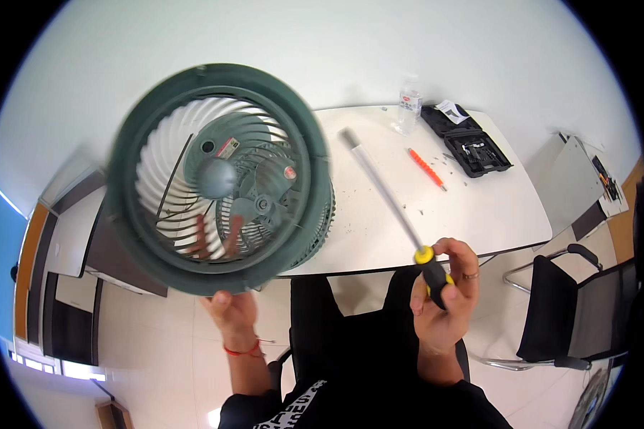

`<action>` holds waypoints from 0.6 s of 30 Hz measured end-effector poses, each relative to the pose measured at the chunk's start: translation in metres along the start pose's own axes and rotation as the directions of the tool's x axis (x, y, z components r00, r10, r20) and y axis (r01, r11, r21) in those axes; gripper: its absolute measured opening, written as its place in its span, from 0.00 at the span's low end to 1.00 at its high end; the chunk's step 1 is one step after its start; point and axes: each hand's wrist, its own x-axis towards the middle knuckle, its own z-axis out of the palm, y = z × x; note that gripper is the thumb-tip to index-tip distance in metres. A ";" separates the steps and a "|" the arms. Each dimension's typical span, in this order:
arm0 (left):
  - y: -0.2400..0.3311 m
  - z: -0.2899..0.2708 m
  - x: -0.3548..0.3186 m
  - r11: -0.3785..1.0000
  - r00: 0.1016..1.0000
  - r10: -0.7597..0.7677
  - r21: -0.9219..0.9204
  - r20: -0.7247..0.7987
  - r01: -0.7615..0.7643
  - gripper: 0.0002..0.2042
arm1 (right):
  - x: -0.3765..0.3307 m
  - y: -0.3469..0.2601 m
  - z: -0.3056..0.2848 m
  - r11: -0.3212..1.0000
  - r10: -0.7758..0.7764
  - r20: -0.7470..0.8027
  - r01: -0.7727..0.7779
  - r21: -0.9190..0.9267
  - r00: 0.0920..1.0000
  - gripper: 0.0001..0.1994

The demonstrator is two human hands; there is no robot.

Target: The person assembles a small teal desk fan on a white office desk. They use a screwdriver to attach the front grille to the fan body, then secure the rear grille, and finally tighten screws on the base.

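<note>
My left hand (230,316) holds up a dark green round fan (217,179) by the lower part of its body. What look like fingers show dimly through the lower slats. Inside the broad ring are curved slats, a round domed hub and a dark cable. The fan is tilted so its round opening faces me, and it hides the table's left part. My right hand (447,304) grips the black and yellow handle of a long screwdriver (393,200). Its shaft points up and left over the table, with the blurred tip apart from the fan.
On the white table (358,229) lie an orange-red pen-shaped tool (427,169) and small loose bits. Behind them stand a clear plastic bottle (409,107) and an open black tool case (479,154). A black chair (558,307) is at the right, a cabinet (71,300) at the left.
</note>
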 end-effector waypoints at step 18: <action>0.108 -0.065 0.042 0.372 0.899 0.206 0.819 0.386 -0.437 0.60 | -0.002 0.044 -0.006 0.843 0.406 0.244 -0.464 0.274 0.881 0.30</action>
